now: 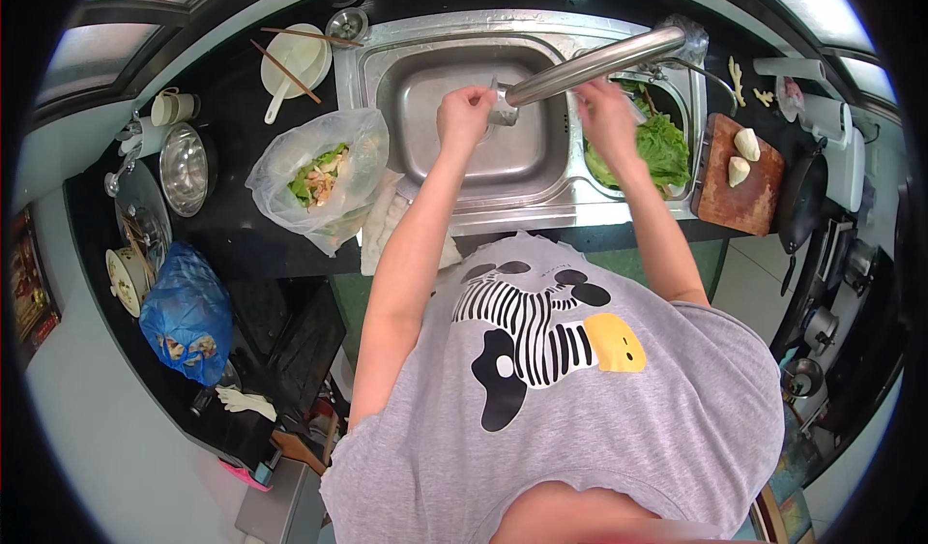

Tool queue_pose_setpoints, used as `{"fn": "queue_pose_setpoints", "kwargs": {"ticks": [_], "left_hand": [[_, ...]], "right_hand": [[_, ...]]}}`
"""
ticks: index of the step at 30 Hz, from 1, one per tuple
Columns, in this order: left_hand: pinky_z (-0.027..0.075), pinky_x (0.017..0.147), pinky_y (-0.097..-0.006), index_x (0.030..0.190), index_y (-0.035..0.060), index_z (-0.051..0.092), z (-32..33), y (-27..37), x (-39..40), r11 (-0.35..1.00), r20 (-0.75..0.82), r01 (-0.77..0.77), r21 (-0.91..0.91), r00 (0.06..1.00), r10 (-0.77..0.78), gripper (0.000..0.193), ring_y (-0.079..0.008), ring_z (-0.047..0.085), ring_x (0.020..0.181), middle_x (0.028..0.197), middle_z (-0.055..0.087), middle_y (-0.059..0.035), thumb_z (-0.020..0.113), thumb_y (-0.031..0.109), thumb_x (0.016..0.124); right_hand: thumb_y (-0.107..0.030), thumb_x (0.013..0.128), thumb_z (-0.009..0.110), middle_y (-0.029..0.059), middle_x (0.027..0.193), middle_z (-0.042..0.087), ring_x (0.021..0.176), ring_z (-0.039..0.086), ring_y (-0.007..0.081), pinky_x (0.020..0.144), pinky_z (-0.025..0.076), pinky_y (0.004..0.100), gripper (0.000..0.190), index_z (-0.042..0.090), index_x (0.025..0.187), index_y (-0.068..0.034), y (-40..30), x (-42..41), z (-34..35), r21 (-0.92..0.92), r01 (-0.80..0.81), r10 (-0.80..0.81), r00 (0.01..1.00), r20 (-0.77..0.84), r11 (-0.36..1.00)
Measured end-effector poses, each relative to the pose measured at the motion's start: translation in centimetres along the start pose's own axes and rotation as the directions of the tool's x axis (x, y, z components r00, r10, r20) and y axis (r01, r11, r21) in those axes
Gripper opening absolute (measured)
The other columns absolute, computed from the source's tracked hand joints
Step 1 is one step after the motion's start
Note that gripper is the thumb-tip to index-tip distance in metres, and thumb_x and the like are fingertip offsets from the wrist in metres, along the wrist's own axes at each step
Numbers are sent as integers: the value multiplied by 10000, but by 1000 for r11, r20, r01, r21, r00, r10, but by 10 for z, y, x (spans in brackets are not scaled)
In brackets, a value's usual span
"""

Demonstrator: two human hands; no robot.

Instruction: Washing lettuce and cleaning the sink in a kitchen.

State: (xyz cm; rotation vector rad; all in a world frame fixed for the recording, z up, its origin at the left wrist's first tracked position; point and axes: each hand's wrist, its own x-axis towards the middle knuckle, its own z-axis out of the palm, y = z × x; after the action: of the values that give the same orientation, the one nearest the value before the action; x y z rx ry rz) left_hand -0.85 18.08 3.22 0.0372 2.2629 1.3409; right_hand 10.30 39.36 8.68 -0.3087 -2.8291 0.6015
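Note:
My left hand (465,117) is over the large steel sink basin (442,152), its fingertips pinched together beside the end of the faucet spout (594,65). A small grey sliver shows at those fingertips; whether I grip it or the spout is unclear. Blurred by motion, my right hand (610,120) hovers above the smaller basin at the right. Something pale and shiny shows beside its fingers, too smeared to name. Green lettuce leaves (663,149) fill that smaller basin, partly hidden by my right hand and forearm.
Left of the sink are a plastic bag (366,138) of food scraps, a cloth (384,232), a white bowl (319,58) with chopsticks and a steel bowl (185,170). A cutting board (732,196) with two pale peeled pieces (739,170) lies right, beside a black wok (803,196).

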Motion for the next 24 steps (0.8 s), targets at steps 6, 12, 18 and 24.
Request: {"fn": "queue_pose_setpoints", "kwargs": {"ticks": [6,12,18,24], "left_hand": [[473,602,-306,896,41,746,-1,-21,18,993,-36,100,-63,994,-103,215,-146,632,660,767,701,-47,719,251,856],[372,508,-239,866,24,715,-19,-14,6,918,25,223,-328,973,-228,179,-59,512,578,678,612,17,730,203,873],[356,506,-219,884,30,722,-31,-14,-2,905,8,208,-371,975,-221,184,-45,497,579,688,609,22,735,214,874],[397,571,-217,954,12,735,-30,-14,-7,931,-23,106,-348,992,-121,206,-45,532,654,752,646,14,732,206,885]], "right_hand": [[-64,801,717,118,948,646,830,647,318,706,521,413,158,674,953,-73,-78,6,39,430,-170,98,978,184,887],[-67,782,728,132,897,621,822,627,345,687,490,445,136,645,890,-64,-84,19,63,397,-24,-42,987,156,917],[-86,779,727,115,886,638,840,614,333,726,482,435,117,655,870,-70,-84,32,74,396,-121,97,992,81,910],[-137,757,748,71,872,649,900,607,281,773,468,420,134,682,855,-73,-97,35,74,335,-9,-19,996,82,942]]}}
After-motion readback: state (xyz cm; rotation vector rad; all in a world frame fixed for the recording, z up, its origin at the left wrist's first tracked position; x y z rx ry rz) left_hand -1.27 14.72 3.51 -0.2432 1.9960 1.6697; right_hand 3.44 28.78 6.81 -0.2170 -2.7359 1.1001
